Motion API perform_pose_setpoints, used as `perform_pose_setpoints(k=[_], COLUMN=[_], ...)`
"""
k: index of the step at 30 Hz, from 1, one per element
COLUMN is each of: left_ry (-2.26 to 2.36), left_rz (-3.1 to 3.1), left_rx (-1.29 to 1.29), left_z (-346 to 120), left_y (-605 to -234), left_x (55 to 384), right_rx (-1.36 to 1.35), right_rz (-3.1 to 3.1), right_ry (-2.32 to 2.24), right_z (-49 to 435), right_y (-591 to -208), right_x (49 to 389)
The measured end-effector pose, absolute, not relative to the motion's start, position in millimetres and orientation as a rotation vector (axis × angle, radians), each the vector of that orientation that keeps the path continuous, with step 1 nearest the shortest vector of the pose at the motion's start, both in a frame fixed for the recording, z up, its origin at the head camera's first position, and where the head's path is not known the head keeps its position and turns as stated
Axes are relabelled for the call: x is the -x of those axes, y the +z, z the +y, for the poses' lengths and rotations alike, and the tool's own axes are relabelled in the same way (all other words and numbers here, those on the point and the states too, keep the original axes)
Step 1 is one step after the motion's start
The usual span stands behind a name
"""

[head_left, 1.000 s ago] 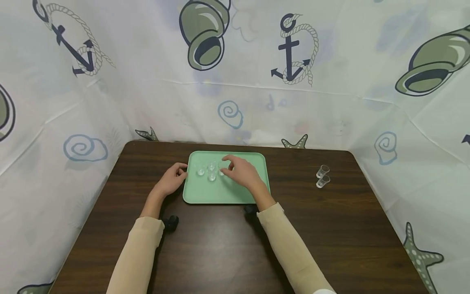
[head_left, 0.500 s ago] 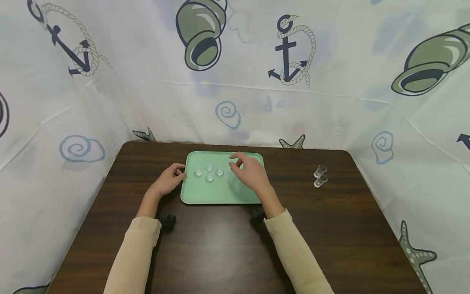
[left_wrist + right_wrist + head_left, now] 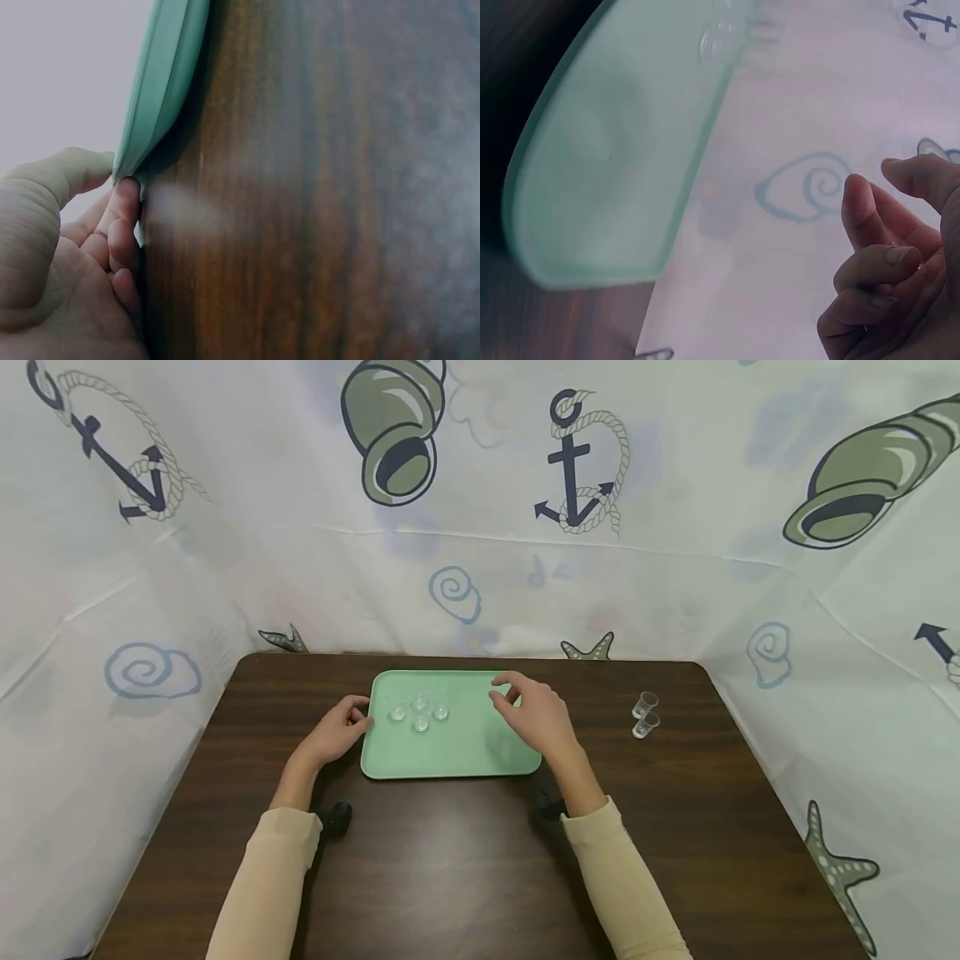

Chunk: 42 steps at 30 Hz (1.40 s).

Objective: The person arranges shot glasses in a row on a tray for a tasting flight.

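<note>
Several small clear cups [image 3: 421,723] stand in a cluster on the left half of a light green tray [image 3: 465,752]. My left hand [image 3: 339,727] pinches the tray's left rim. In the left wrist view its thumb [image 3: 79,171] lies over the rim and a fingertip presses from beneath. Over the tray's right side hovers my right hand [image 3: 538,717], holding nothing. The right wrist view shows its thumb and index finger [image 3: 859,206] apart, while the other fingers bend loosely.
Two more clear cups [image 3: 646,725] stand close together on the dark wooden table [image 3: 442,860], right of the tray. A white printed cloth [image 3: 480,485] rises behind the table and along its sides.
My right hand has moved right, away from the rightmost cup in the cluster, which stays on the tray. My left hand keeps its place at the rim. The head view has shifted slightly.
</note>
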<state>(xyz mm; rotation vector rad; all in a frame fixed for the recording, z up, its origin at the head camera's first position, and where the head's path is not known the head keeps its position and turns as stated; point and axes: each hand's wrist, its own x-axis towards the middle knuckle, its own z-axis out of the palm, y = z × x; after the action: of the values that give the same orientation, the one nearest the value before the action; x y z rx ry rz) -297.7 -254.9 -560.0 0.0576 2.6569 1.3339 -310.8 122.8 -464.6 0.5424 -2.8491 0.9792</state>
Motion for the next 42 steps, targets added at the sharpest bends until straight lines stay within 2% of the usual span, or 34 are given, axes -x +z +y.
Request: perform_pose_setpoints(k=[23, 42], left_ry=[1.349, 1.363], left_rz=[2.662, 2.650], left_rx=[-0.096, -0.097], left_z=[-255, -258], left_y=[-556, -558], left_x=[296, 289], right_rx=[-0.299, 0.034], right_rz=[-2.846, -2.911], right_ry=[0.915, 0.784], right_z=[208, 285], right_y=[-469, -480], right_x=[307, 300])
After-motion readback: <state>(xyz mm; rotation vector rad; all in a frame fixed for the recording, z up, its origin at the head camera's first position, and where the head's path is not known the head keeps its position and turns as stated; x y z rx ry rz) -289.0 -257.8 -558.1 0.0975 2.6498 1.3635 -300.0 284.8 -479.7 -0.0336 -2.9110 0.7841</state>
